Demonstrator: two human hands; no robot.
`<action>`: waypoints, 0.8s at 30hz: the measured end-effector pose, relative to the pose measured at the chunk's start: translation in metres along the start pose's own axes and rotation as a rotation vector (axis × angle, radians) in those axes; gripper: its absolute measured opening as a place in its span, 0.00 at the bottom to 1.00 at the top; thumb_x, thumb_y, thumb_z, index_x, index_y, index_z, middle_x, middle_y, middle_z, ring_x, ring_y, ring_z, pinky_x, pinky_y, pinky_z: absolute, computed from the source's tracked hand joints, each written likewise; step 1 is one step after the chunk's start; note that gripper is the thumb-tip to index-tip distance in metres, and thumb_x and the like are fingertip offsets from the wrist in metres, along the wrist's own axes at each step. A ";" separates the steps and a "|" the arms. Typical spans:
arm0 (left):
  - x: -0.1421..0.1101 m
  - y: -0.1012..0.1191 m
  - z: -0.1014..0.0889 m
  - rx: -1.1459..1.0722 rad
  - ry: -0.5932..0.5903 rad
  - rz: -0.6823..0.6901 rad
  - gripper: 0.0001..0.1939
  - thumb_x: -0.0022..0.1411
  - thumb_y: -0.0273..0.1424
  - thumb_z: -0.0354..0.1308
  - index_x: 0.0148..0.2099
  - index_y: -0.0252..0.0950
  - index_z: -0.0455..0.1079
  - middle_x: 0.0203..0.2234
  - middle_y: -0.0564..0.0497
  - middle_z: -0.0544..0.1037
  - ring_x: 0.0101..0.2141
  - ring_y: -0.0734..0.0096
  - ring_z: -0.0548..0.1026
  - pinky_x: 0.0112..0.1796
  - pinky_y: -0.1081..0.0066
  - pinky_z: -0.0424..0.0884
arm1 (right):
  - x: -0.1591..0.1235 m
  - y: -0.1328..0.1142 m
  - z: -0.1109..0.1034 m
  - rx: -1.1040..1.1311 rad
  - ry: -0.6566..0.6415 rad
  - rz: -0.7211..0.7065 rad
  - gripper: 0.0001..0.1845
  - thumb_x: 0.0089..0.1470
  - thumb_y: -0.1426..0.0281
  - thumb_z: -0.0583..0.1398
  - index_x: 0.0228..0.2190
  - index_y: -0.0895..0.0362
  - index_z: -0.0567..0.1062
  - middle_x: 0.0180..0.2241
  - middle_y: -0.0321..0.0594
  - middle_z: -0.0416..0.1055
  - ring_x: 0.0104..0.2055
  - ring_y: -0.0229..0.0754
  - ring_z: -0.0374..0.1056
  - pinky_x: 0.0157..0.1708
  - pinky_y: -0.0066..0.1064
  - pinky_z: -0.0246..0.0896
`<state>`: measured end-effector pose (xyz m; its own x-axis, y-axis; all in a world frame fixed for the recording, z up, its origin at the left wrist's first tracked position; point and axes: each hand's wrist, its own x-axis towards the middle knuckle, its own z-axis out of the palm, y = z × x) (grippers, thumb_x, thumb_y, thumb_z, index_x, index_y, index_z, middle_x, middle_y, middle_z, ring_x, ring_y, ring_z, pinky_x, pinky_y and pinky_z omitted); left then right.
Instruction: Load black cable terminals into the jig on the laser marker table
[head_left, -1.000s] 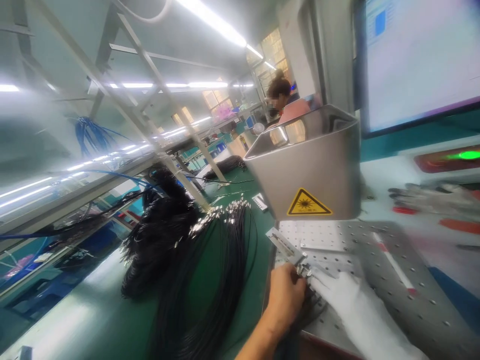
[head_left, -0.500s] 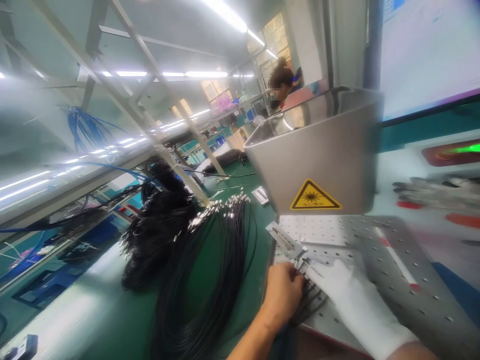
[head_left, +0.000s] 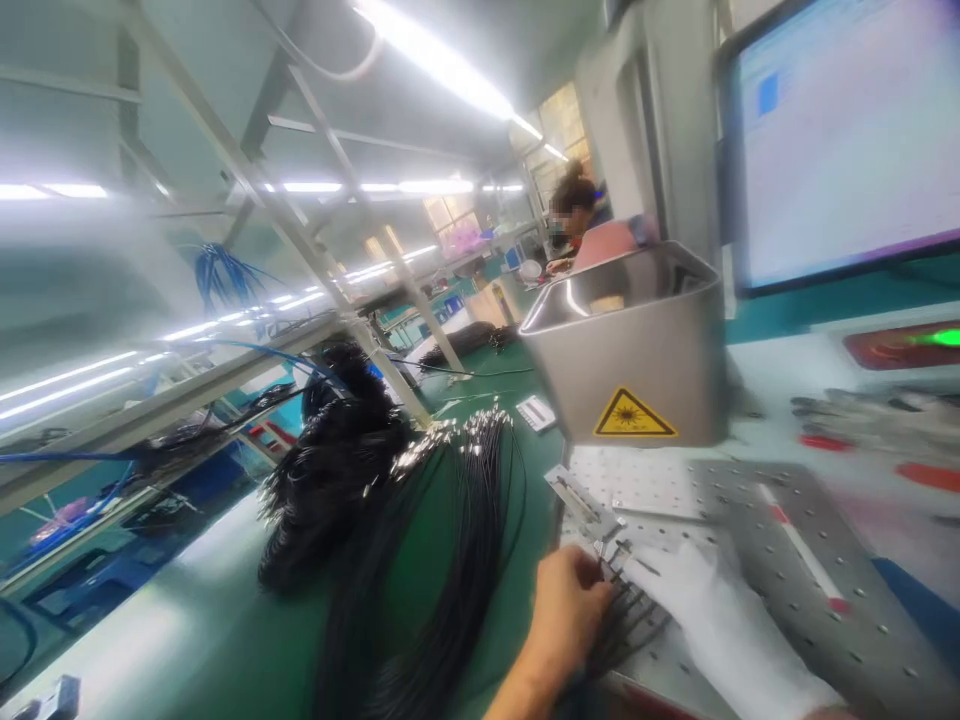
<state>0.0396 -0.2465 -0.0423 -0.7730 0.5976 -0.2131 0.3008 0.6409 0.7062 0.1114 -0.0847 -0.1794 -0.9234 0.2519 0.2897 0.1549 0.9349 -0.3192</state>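
Note:
My bare left hand (head_left: 568, 607) is closed, thumb and fingers pinching a thin black cable at its metal end. Close beside it, my right hand (head_left: 701, 590) wears a white glove and is closed around several black cables (head_left: 626, 625), whose metal connectors poke out near its fingertips. Blur hides the exact grip of the gloved fingers. Just beyond both hands, a flat metal fixture (head_left: 581, 503) with a slot lies on the perforated metal plate (head_left: 787, 560). Left of the hands, a long bundle of black cables (head_left: 480, 540) with silver connectors lies on the green table.
A metal housing (head_left: 637, 350) with a yellow laser warning sign stands behind the plate. A red-and-white stick (head_left: 802, 548) lies on the plate. More coiled black cables (head_left: 330, 470) are piled at left. Grey gloves (head_left: 877, 420) and a monitor (head_left: 847, 150) are at right. Another person sits farther back.
The camera view has shifted, so the scene sits lower and more of the monitor shows. Both hands stay together by the fixture, with little movement relative to it.

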 end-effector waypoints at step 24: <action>0.002 0.000 0.012 0.422 0.019 0.267 0.16 0.64 0.22 0.44 0.36 0.34 0.73 0.36 0.43 0.75 0.41 0.63 0.71 0.43 0.68 0.65 | -0.014 -0.007 -0.028 -0.246 -0.116 -0.105 0.34 0.54 0.81 0.51 0.55 0.40 0.74 0.55 0.40 0.70 0.41 0.55 0.73 0.40 0.49 0.74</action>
<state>0.0444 -0.2397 -0.0511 -0.6469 0.7611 -0.0467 0.6865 0.6080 0.3989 0.1336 -0.0879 -0.1558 -0.9708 0.1331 0.1998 0.1234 0.9905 -0.0600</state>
